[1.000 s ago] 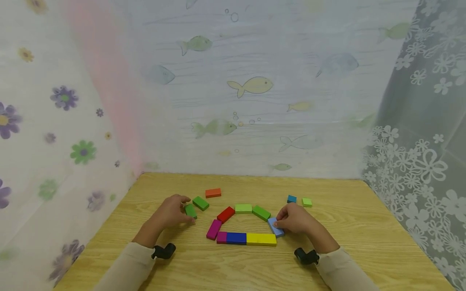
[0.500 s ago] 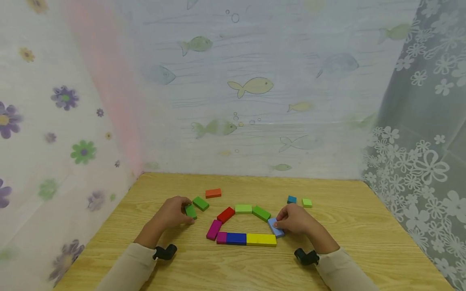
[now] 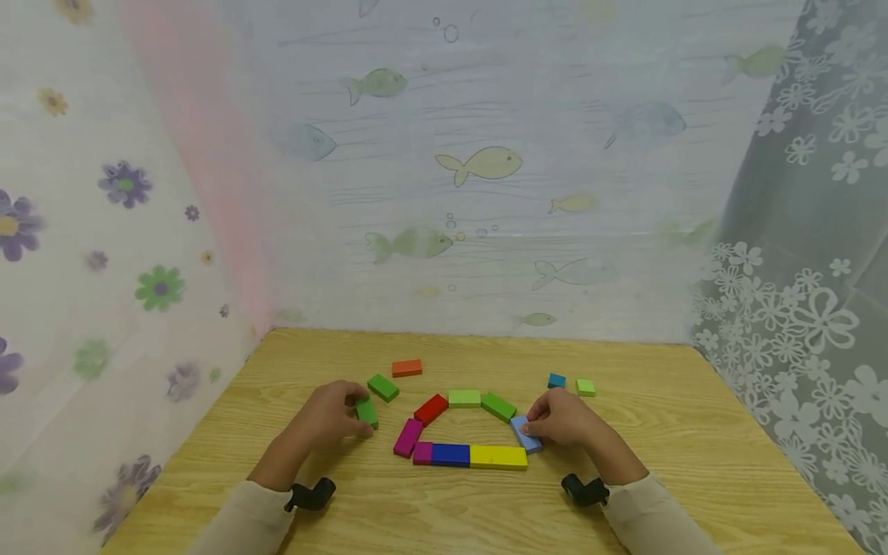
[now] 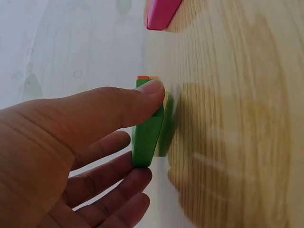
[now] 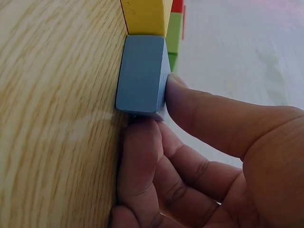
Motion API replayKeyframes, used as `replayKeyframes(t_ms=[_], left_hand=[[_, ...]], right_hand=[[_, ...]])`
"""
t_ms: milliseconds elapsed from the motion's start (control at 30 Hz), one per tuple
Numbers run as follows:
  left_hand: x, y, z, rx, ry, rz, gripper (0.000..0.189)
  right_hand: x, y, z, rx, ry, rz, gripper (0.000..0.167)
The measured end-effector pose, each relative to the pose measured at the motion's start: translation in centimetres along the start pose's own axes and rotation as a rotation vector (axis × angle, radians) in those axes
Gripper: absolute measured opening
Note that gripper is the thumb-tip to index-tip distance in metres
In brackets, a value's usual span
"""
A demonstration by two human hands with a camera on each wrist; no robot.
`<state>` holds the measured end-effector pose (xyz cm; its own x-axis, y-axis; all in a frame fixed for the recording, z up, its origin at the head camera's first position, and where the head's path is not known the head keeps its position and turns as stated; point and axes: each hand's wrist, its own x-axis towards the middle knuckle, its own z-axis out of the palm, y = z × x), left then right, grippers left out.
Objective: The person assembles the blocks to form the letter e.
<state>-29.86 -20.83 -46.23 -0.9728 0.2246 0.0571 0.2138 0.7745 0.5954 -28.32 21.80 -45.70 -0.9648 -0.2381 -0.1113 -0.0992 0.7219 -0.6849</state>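
Between the thumb and fingertips of my left hand (image 3: pixel 326 416) is a green block (image 3: pixel 367 414); the left wrist view shows that green block (image 4: pixel 147 137) close over the wood. My right hand (image 3: pixel 565 418) pinches a light blue block (image 3: pixel 525 434), its thumb on top and fingers against the outer side. In the right wrist view the blue block (image 5: pixel 141 73) stands right at the end of the yellow block (image 5: pixel 147 16). A ring of blocks lies between the hands: magenta (image 3: pixel 408 438), red (image 3: pixel 431 409), lime (image 3: pixel 464 398) and green (image 3: pixel 498 406) blocks arch over a straight row.
The row has a small magenta block (image 3: pixel 422 453), a dark blue block (image 3: pixel 451 455) and a yellow block (image 3: pixel 498 457). Loose on the table (image 3: pixel 444 516) lie another green block (image 3: pixel 383 388), an orange block (image 3: pixel 406 368), a blue block (image 3: pixel 556 381) and a small lime block (image 3: pixel 586 388).
My left hand has closed on the green block and drawn it slightly nearer and to the right, away from the other loose green block. My right hand stays on the light blue block.
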Motion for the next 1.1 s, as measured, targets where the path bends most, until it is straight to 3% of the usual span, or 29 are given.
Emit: replayKeyframes(t_ms=[333,633,1100], left_hand=[[-1.3,2.0,0.1,-0.025,-0.044,0.071,0.047],[-2.1,2.9,-0.4,-0.058,-0.182,0.18,0.043],[-3.1,4.1,-0.6,-0.074,-0.316,0.29,0.036]], right_hand=[[-0.4,-0.2,-0.1,0.033,-0.006,0.0,0.016],[-0.5,-0.2,-0.2,0.028,-0.008,-0.007,0.016],[-0.8,-0.4,-0.4,0.017,-0.008,0.0,0.016]])
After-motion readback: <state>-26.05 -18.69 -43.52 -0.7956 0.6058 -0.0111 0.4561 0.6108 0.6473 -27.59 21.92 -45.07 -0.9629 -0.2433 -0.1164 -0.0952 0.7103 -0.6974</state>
